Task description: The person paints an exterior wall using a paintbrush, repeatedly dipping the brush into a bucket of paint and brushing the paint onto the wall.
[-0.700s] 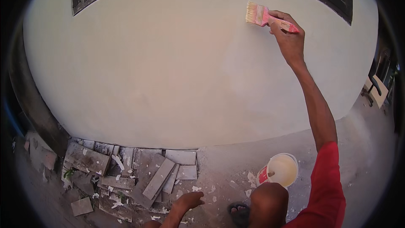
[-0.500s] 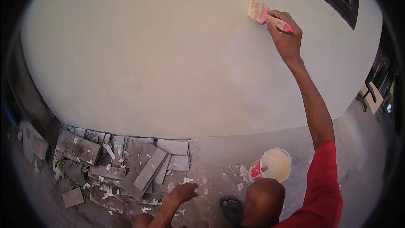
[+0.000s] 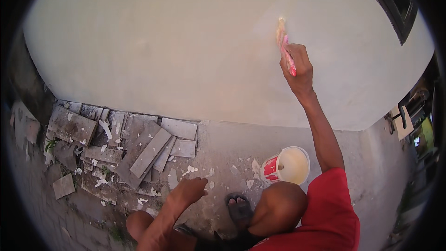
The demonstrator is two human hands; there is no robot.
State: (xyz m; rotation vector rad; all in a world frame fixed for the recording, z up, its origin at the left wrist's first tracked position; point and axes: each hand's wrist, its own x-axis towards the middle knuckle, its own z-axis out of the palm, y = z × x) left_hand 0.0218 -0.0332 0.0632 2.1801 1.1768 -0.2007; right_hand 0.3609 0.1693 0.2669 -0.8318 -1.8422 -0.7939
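My right hand (image 3: 298,67) is closed round the red-and-pink handle of a paintbrush (image 3: 281,36). The brush shows nearly edge-on, its pale bristles pointing up against the cream-coloured wall (image 3: 176,51). A faint lighter streak runs up the wall above the bristle tips. Low in the view, my left hand (image 3: 189,191) hovers by my knee with its fingers curled together, and nothing shows in it. Right of my bent knee stands a white bucket (image 3: 294,165) with a red label, holding creamy paint; something small shows at its inner left side.
Broken boards or tiles (image 3: 151,152) and white flakes lie piled along the wall's foot at left. A dark window frame (image 3: 390,7) sits at upper right. My sandalled foot (image 3: 239,208) rests on the concrete floor (image 3: 223,144) left of the bucket.
The view has shifted, so the floor and bucket sit higher in it. My right hand has turned the brush from pointing left to pointing up, edge-on. The left hand's fingers look more curled.
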